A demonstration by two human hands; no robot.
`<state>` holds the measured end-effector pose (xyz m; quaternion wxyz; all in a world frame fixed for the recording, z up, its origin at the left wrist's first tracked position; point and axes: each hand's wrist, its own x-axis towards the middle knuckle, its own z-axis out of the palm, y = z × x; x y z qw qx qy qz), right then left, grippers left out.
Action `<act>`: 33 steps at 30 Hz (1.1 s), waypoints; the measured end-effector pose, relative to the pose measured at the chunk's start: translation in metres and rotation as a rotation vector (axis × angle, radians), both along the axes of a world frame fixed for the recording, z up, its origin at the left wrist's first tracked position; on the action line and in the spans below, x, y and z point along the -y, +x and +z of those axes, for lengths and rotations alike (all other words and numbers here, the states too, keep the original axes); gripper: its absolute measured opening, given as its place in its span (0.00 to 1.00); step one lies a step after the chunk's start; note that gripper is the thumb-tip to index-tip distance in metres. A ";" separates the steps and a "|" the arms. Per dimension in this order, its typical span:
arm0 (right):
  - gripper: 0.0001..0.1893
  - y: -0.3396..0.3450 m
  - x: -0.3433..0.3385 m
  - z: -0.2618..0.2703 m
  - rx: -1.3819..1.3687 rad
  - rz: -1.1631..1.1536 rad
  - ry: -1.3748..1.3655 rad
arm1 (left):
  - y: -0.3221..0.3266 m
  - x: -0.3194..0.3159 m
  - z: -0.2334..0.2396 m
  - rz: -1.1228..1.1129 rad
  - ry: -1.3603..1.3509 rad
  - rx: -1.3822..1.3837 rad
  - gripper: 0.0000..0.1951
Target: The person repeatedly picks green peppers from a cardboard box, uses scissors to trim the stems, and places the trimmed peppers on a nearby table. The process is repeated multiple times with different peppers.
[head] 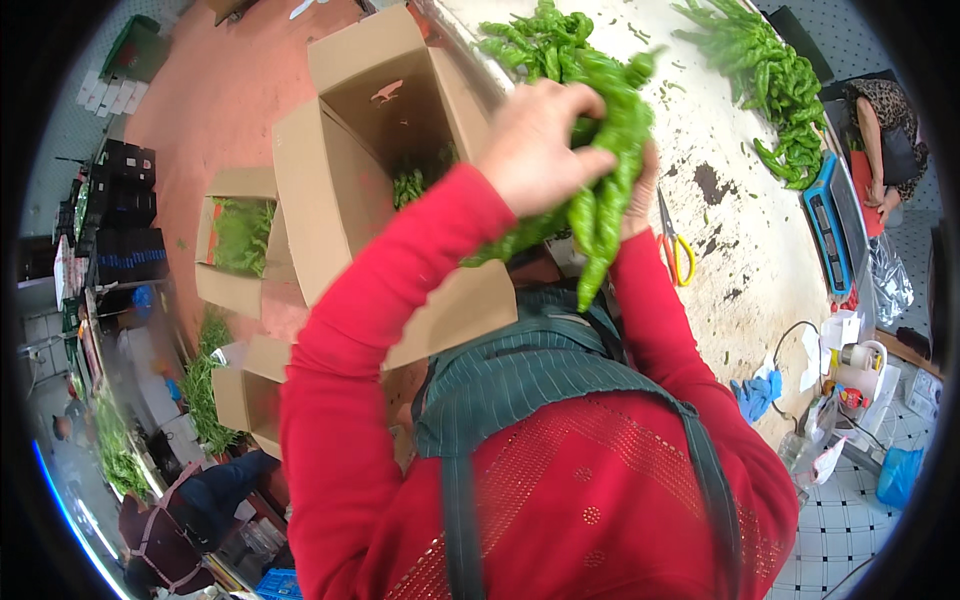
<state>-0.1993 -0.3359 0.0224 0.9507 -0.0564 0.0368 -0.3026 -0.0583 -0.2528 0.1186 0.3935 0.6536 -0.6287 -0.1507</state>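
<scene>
My left hand (pixel 551 142), slightly blurred, has its thumb and fingers closed around a bunch of long, wrinkled green peppers (pixel 619 157). From the far side, my right hand (pixel 643 191) supports the same bunch, its fingers mostly hidden behind the peppers. The bunch hangs over the near edge of a white work table (pixel 720 322), its tips pointing down toward my apron (pixel 540 375). Just beyond it, a pile of green peppers (pixel 551 37) lies on the table. Scissors (pixel 679 251) with red and yellow handles rest on the tabletop, right of my right hand.
An open cardboard box (pixel 330 172) with green peppers (pixel 409 189) inside stands to my left. Another carton (pixel 225 292) holds greens. More peppers (pixel 787 112) lie across the table beside a blue-framed scale (pixel 829 225). Two other people (pixel 889 142) (pixel 172 525) are nearby.
</scene>
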 end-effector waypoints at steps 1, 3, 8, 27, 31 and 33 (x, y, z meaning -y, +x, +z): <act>0.41 -0.011 0.007 0.003 -0.141 -0.122 -0.127 | -0.017 0.004 0.002 -0.029 -0.039 0.011 0.25; 0.40 -0.031 0.019 0.004 -0.162 -0.203 -0.201 | -0.044 0.016 0.004 -0.128 -0.053 -0.058 0.29; 0.46 -0.098 0.070 -0.002 -0.259 -0.472 -0.410 | -0.088 0.054 0.005 -0.408 -0.044 -0.047 0.29; 0.25 -0.364 0.410 0.044 -0.439 -0.819 -0.401 | -0.091 0.048 -0.083 -0.002 0.524 -0.600 0.19; 0.28 -0.351 0.494 0.098 -0.631 -0.931 -0.489 | -0.090 0.037 -0.094 0.124 0.591 -0.667 0.18; 0.13 -0.347 0.529 0.117 -0.497 -0.775 -0.483 | -0.092 0.035 -0.098 0.192 0.634 -0.691 0.18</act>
